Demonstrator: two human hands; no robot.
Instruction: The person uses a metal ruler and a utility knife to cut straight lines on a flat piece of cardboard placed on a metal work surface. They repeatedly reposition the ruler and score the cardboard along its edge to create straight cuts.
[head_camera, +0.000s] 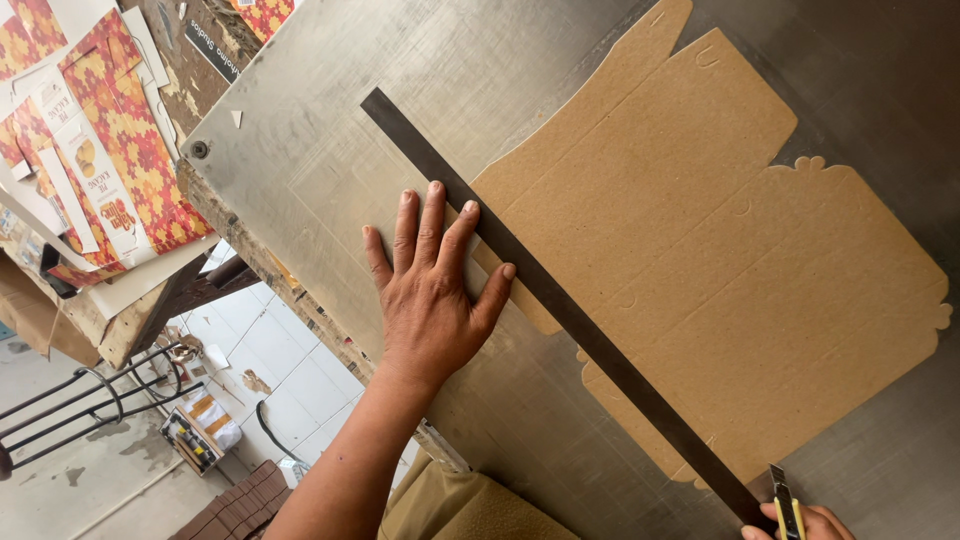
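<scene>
Red floral printed cartons crowd the far left bench edge. The left hand lies flat, fingers spread, pinning a long dark steel ruler across the brown die-cut cardboard blank on the grey metal-sheeted table. The right hand grips a yellow utility knife at the ruler's near end.

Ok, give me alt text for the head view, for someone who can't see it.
A left hand presses flat, fingers spread, on a long dark metal ruler laid across a brown die-cut cardboard blank on a metal-topped table. At the bottom right edge, the right hand holds a yellow utility knife at the ruler's near end. Red floral printed sheets lie top left.
</scene>
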